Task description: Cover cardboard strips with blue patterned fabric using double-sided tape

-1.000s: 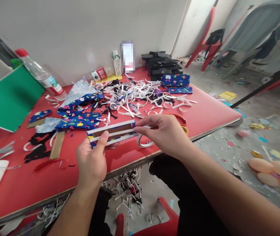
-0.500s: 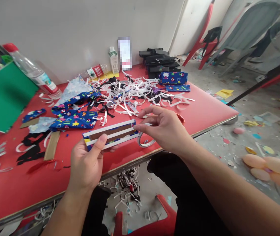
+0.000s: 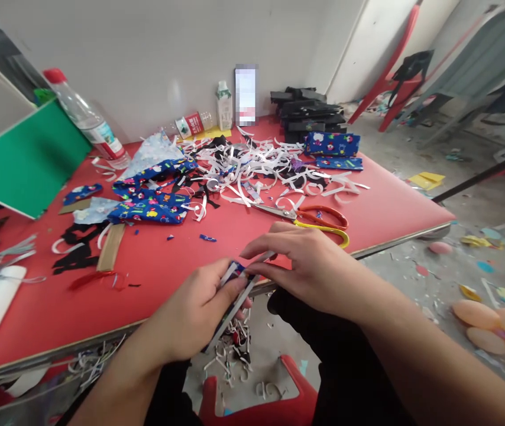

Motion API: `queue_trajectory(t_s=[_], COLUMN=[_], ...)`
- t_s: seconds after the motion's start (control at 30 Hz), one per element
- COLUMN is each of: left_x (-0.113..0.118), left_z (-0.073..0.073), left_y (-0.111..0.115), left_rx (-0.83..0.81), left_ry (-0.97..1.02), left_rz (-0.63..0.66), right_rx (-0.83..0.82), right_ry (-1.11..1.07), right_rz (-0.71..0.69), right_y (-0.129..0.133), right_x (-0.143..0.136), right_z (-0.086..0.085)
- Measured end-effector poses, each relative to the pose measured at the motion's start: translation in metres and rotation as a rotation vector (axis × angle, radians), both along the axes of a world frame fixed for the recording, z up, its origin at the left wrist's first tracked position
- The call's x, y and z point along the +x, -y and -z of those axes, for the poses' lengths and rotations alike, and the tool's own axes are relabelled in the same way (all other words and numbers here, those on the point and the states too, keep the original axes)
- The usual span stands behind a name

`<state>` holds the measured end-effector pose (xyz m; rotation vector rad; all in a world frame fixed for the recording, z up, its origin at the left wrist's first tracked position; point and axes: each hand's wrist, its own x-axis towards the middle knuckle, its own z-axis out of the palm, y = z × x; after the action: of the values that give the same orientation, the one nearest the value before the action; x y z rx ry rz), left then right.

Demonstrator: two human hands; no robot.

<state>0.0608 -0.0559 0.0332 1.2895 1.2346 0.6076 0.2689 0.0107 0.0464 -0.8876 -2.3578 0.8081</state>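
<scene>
In my left hand point(image 3: 203, 310) is a narrow, flat cardboard piece covered in blue patterned material, with white tape strips along its edges. This taped piece point(image 3: 233, 307) is tilted steeply over the table's front edge, and my left thumb presses on its face. My right hand point(image 3: 297, 266) is at the piece's upper end, thumb and forefinger pinched on a white strip point(image 3: 270, 256). Just beyond the right hand lie scissors point(image 3: 297, 219) with one orange and one yellow handle. My fingers hide part of the piece.
A heap of white and black strip scraps point(image 3: 252, 168) covers the red table's point(image 3: 164, 284) middle. Blue patterned fabric point(image 3: 150, 207), a leaning bottle point(image 3: 97, 133) and a green board point(image 3: 26, 160) are left. Black flat pieces point(image 3: 308, 109) are stacked behind, beside a phone point(image 3: 246, 97).
The taped piece has turned from nearly level to steeply tilted and come lower, toward me. Both hands moved with it. The scissors, mostly covered before, now show. The view shifted slightly left.
</scene>
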Motion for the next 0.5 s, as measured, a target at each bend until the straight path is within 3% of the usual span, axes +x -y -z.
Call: queue_trajectory(t_s=[0.1,0.27,0.5], left_x=[0.001,0.004,0.006], left_z=[0.008,0.013,0.019], left_y=[-0.002,-0.001,-0.006], left_rx=[-0.037,0.017,-0.337], left_ry=[0.092,0.082,0.435], left_rz=[-0.055,-0.084,-0.162], right_rx=[0.079,0.157,0.203], right_ry=[0.013,0.066,0.080], right_rz=[-0.041,-0.108,-0.112], right_y=[-0.003,-0.005,-0.008], right_x=[0.001,0.002,-0.002], right_z=[0.004,0.005,0.015])
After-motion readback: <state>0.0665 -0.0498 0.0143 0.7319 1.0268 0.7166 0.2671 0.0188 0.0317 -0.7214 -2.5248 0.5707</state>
